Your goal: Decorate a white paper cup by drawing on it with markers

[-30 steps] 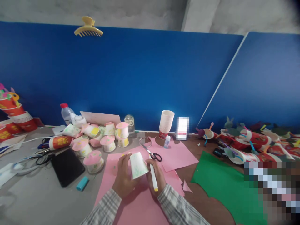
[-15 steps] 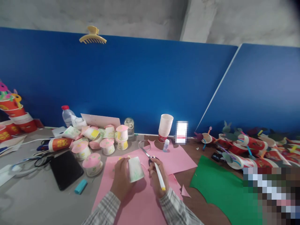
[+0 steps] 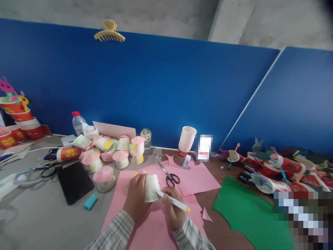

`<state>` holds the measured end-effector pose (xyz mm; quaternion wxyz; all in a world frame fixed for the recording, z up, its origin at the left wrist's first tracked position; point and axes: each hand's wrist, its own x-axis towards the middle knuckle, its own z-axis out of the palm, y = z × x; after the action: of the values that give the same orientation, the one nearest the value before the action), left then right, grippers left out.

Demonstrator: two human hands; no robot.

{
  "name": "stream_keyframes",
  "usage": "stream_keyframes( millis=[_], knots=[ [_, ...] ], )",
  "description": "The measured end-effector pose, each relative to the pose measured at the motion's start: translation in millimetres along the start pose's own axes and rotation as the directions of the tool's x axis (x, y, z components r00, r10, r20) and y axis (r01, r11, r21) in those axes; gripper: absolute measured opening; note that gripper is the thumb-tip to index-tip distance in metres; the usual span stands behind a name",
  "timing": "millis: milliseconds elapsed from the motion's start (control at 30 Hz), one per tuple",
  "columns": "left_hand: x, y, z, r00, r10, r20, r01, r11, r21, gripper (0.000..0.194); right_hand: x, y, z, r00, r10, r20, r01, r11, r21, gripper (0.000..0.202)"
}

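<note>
My left hand is closed round the left side of a white paper cup with green grass-like strokes drawn near its lower rim. In my right hand is a white marker with a yellow end. Its tip meets the cup's right side, or is very close to it. Both hands are over pink paper. Black-handled scissors lie just beyond my right hand. A small glue bottle stands behind them.
Several decorated cups with pink tops crowd the left, near a black tablet-like slab and a teal marker cap. Stacked cups stand at the back. Green paper and red cup figures lie right.
My right hand has brought the marker's tip over to the cup and tilted the marker flatter. The scissors' handles now show clear of my hand. The whole view has shifted slightly.
</note>
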<state>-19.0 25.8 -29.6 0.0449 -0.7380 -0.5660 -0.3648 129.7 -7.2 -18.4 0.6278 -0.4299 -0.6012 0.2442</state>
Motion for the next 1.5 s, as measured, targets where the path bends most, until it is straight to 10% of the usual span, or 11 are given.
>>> stream_keyframes(
  millis=[1500],
  knots=[
    [-3.7,-1.3,0.7,0.999,0.041,0.026,-0.042,0.997,0.057,0.062,-2.5,5.4,2.2,0.997,0.058,0.041,-0.059,0.998,0.01,0.016]
  ],
)
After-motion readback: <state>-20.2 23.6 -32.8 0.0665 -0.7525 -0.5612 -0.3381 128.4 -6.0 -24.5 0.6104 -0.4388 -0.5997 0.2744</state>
